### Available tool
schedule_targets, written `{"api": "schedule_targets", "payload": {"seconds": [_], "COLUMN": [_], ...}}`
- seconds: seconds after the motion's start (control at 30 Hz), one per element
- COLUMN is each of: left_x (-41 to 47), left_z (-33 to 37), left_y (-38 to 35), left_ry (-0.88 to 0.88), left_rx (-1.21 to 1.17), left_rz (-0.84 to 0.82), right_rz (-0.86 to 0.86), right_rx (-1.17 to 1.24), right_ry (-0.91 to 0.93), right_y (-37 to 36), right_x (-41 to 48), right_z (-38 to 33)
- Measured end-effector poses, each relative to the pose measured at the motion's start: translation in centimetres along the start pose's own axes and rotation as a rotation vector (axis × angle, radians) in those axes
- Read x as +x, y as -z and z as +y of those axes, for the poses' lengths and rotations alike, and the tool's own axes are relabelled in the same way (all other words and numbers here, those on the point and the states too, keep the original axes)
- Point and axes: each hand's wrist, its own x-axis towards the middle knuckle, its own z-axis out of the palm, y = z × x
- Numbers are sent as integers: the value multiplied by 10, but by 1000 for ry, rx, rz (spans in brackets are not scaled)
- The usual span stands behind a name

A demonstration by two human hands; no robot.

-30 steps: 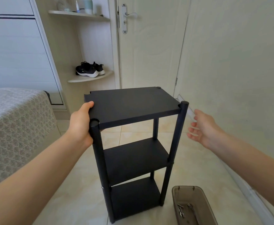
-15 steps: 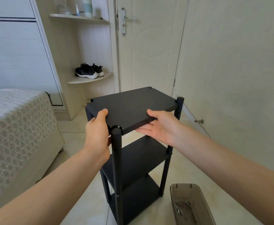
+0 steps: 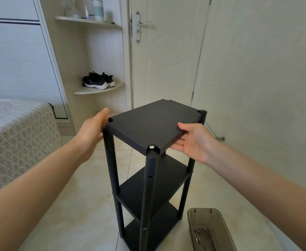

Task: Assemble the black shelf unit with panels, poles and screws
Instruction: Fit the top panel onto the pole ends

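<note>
The black shelf unit stands upright on the tiled floor, with three panels held by black poles. Its top panel [image 3: 152,124] is turned so one corner pole [image 3: 150,178] points toward me, a pale cap in its top. My right hand [image 3: 193,140] grips the panel's right edge, thumb on top and fingers underneath. My left hand [image 3: 92,129] is blurred, its fingers stretched out against the panel's left corner. The middle panel [image 3: 148,187] and the bottom panel [image 3: 154,230] lie below.
A brown translucent tray [image 3: 219,220] with small metal tools and screws [image 3: 197,234] lies on the floor at the lower right. A bed [image 3: 12,134] fills the left side. A closed door [image 3: 166,60], the right wall and a floor door stop [image 3: 220,138] are close behind the shelf.
The shelf unit has turned, bringing a corner pole toward me. My left hand has moved from the near corner to the left corner. My right hand has come in and taken hold of the top panel's edge.
</note>
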Motion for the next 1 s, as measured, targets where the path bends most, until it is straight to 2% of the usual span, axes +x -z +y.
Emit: {"api": "schedule_targets", "payload": {"seconds": [0.13,0.3,0.53,0.77,1.0], "left_x": [-8,-22,-37,-30,-11], "left_z": [-6,-13,-14,-7,12], "left_y": [-12,-22,-30,-26,-27], "left_ry": [96,93,65,196,373], "left_rx": [-129,-178,-220,-140,-121], "left_rz": [-307,-488,-452,-447,-530], "right_rz": [35,86,118,97,94], "right_rx": [-36,-36,23,5,-34], "right_ry": [14,58,84,64,56], "right_y": [16,25,24,25,25], "right_x": [-5,-7,-9,-11,-12], "right_z": [-8,-14,-12,-11,-11]}}
